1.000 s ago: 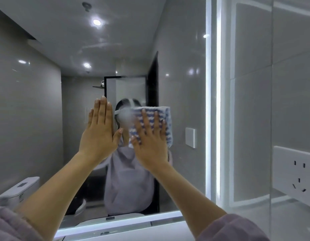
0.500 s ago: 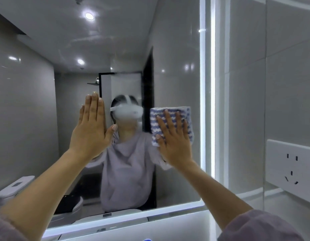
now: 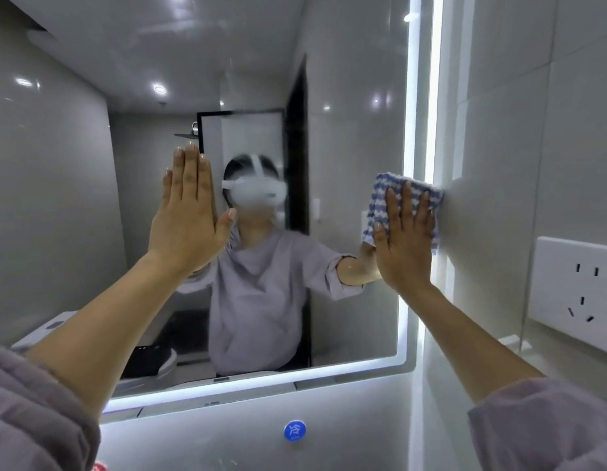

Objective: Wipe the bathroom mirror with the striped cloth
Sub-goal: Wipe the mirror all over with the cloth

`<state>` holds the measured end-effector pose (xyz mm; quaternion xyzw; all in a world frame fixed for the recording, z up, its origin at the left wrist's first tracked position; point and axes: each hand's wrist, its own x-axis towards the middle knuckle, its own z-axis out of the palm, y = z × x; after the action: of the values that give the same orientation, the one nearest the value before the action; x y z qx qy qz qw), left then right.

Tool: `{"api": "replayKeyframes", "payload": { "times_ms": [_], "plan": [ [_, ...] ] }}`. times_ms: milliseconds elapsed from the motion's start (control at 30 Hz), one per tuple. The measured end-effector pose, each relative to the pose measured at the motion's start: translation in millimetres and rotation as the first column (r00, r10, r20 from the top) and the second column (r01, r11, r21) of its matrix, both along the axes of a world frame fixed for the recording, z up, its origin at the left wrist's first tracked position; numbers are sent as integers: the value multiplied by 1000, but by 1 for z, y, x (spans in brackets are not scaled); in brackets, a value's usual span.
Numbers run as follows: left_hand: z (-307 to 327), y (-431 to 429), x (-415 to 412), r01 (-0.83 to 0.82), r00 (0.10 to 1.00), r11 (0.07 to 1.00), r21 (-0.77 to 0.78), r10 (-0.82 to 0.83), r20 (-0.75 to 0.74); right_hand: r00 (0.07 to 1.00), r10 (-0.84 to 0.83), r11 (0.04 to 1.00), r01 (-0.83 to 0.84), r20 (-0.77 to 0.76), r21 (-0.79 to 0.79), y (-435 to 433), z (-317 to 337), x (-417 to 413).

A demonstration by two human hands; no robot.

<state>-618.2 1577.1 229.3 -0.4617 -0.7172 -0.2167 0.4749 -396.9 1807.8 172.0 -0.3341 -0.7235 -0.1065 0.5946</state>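
Wiping is proceeding: right hand, fingers straight and slightly apart, is pressing striped cloth onto mirror at its lit right edge, mid-frame. Left hand is bracing flat on the glass, fingers together. Glass is showing no clear wiped boundary, so the remaining share cannot be told.

Only one readable bit here: a round blue sticker on the pale panel just under the mirror, with a white 冷 on it. There's a tiny line beneath the character, probably more text, but it's too small to read. A red sticker at the bottom edge is cut off and unreadable.
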Motion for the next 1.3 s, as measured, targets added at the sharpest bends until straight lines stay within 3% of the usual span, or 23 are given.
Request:
{"api": "replayKeyframes", "payload": {
  "times_ms": [233, 600, 800, 1167, 1300],
  "plan": [
    [-1, 1, -1, 4, 1000, 1000, 12, -4, -8, 998, -23, 997, 19, 60, 69, -29, -30, -44],
    [-1, 2, -2, -13, 1000, 1000, 27, 13, -6, 919, 175, 956, -245, 355, 163, -129, -93, -128],
    [-1, 1, -2, -5, 1000, 1000, 27, 5, -17, 898, 142, 943, -250, 415, 220, -122, -101, -122],
    [1, 2, -2, 2, 1000, 999, 38, -1, -25, 944, -7, 955, -91, 330, 281, -23, -102, -34],
    [0, 1, -2, 1, 1000, 1000, 29, -1, -7, 958, -59, 973, -7, 280, 229, -1, -98, -1]
  ]
}}
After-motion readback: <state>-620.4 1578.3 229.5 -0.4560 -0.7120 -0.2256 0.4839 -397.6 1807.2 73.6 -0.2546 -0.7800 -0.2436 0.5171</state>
